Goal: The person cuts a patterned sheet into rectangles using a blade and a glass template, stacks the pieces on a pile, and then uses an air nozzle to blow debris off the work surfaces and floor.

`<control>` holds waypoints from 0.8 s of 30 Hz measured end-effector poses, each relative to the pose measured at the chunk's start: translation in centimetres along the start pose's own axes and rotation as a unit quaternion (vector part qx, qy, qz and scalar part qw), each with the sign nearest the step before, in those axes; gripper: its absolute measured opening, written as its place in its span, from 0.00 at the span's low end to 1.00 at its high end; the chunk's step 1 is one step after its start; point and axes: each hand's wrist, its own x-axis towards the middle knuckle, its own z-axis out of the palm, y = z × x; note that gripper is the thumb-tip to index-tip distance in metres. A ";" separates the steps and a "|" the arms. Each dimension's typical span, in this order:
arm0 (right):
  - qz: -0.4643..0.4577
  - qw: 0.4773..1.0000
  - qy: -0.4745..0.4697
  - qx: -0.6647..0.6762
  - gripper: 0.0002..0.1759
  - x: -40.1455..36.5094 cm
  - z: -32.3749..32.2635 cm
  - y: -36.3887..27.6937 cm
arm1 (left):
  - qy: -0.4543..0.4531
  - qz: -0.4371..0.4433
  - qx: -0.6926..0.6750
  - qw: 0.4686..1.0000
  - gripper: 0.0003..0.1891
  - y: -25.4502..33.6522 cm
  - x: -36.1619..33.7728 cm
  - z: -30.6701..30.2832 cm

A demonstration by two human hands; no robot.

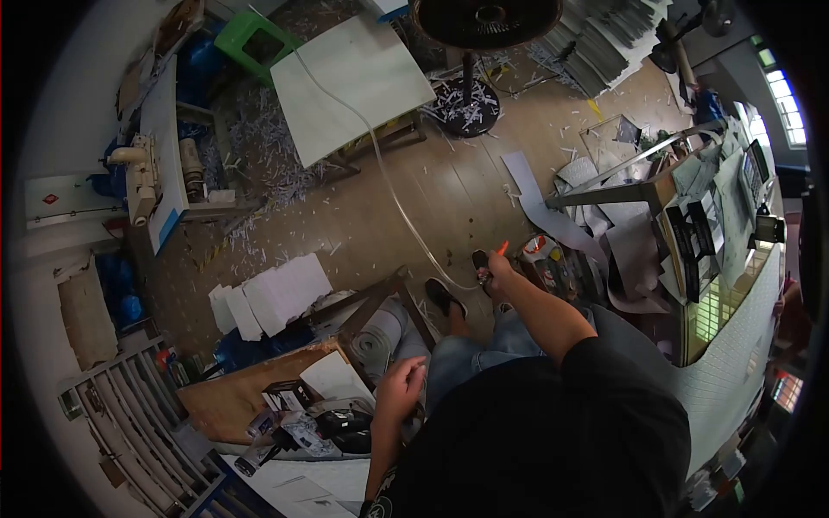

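My right hand [496, 268] reaches down ahead of my legs, fingers wrapped round an air gun with an orange tip [503, 248]. Most of its body is hidden by the hand. A clear hose [385, 168] crosses the room from the white table and curves in beside this hand. My left hand [400, 388] hangs near my left thigh with its fingers curled in, and nothing shows in it. Near it are a rolled grey mat [377, 337] and a wooden board [226, 400] with papers and black items about it.
A white table [350, 86], green stool [250, 41] and fan [466, 91] stand ahead. Paper shreds [276, 129] litter the floor. Stacked white paper [281, 295] lies left. A desk heaped with papers [691, 216] is at right, a long paper strip [544, 207] trailing before it.
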 end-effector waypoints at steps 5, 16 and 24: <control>-0.167 0.982 -0.068 -0.056 0.26 -7.1 1.3 -10.5 | 0.028 0.095 -0.006 0.995 0.11 1.4 2.4 -0.6; -0.394 0.900 -0.100 -0.159 0.28 -26.2 9.6 -29.2 | 0.012 0.186 0.029 0.982 0.12 4.5 4.5 -2.6; -0.452 0.883 -0.068 -0.107 0.29 -27.4 9.0 -31.8 | -0.001 0.201 0.025 0.979 0.13 3.7 6.3 -3.3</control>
